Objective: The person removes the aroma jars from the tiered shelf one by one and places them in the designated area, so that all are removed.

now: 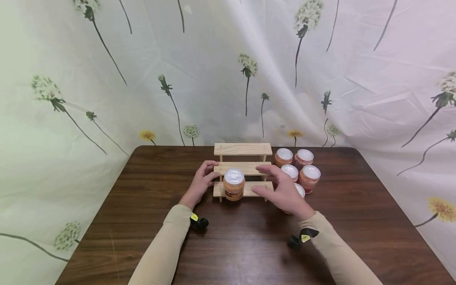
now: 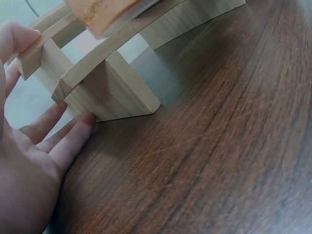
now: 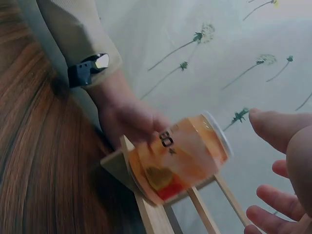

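A three-tiered wooden rack point(image 1: 243, 149) stands on the table. On its lowest shelf, toward the left end, sits an upright orange jar point(image 1: 234, 190) with a silvery white lid; its printed side shows in the right wrist view. My left hand point(image 1: 200, 184) holds the rack's left end, thumb and a finger at the middle board, while lower fingers point(image 2: 75, 141) touch the side panel. My right hand point(image 1: 285, 192) is apart from the jar, to its right, with fingers and thumb spread and nothing between them. It partly covers the jars behind it.
Several similar lidded jars point(image 1: 310, 178) are grouped right of the rack, the nearest partly hidden by my right hand. The dark wooden table point(image 1: 235, 245) extends around the rack. A flower-printed cloth point(image 1: 213, 79) hangs behind the table's back edge.
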Demonstrator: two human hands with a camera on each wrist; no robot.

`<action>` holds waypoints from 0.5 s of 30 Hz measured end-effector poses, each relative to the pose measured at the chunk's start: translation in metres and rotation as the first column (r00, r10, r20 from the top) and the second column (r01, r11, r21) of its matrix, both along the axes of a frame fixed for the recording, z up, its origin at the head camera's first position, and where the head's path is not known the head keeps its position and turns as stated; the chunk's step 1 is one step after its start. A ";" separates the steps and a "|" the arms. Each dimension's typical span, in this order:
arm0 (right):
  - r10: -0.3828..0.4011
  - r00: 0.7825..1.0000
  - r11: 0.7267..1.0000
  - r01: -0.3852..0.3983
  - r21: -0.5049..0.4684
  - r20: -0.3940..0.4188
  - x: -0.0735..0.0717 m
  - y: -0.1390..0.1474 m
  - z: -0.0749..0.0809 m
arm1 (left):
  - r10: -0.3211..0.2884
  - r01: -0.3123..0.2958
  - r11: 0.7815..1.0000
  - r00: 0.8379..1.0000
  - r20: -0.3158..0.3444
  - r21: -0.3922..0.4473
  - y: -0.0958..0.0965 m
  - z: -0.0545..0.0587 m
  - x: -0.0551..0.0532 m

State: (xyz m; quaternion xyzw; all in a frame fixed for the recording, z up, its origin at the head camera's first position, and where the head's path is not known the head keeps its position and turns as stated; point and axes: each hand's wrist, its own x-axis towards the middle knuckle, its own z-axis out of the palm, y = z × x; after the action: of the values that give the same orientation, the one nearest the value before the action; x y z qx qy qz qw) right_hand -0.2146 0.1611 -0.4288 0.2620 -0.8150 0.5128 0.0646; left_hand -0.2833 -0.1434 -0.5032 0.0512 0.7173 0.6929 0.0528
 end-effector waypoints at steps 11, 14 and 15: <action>0.016 0.999 0.999 -0.018 0.039 0.051 -0.010 -0.028 -0.006 | 0.016 -0.016 1.000 1.000 -0.020 -0.007 0.002 -0.003 0.002; 0.027 0.998 0.999 -0.028 0.025 0.063 -0.013 -0.033 -0.007 | 0.016 -0.016 1.000 1.000 -0.025 -0.005 0.002 -0.003 0.002; 0.032 0.997 0.999 -0.034 0.020 0.063 -0.014 -0.035 -0.008 | 0.017 -0.017 1.000 1.000 -0.026 -0.004 0.002 -0.003 0.002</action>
State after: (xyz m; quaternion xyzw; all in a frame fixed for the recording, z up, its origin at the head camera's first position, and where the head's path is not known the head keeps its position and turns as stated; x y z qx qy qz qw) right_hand -0.2286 0.1261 -0.4364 0.2598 -0.8176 0.5131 0.0277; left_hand -0.2812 -0.1415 -0.5058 0.0542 0.7199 0.6909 0.0377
